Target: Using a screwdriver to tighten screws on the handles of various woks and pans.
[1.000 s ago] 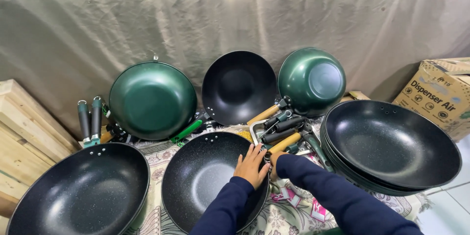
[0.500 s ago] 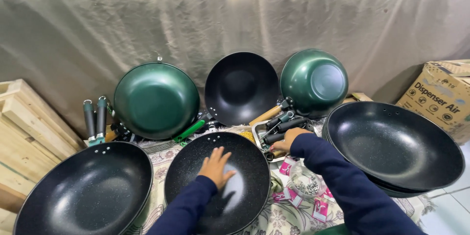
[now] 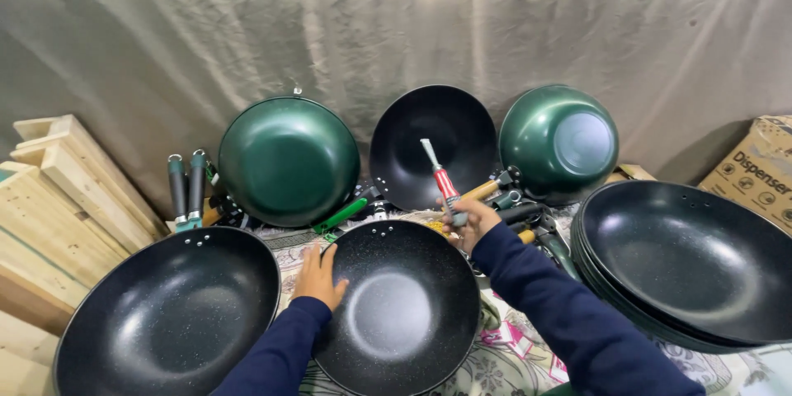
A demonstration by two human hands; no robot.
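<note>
The left hand (image 3: pixel 318 276), fingers pressed together, rests flat on the rim of the middle black pan (image 3: pixel 396 305). The right hand (image 3: pixel 466 223) grips one red-and-white tube (image 3: pixel 441 183) upright. Three pans lean on the curtain (image 3: pixel 660 49): two green, one black.

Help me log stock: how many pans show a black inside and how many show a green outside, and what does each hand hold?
Black-inside pans: 4 (left pan, middle pan, upright pan, top of the right stack)
Green-outside pans: 2 ()
Total: 6
Left hand: middle pan's rim
Right hand: red-and-white tube
</note>
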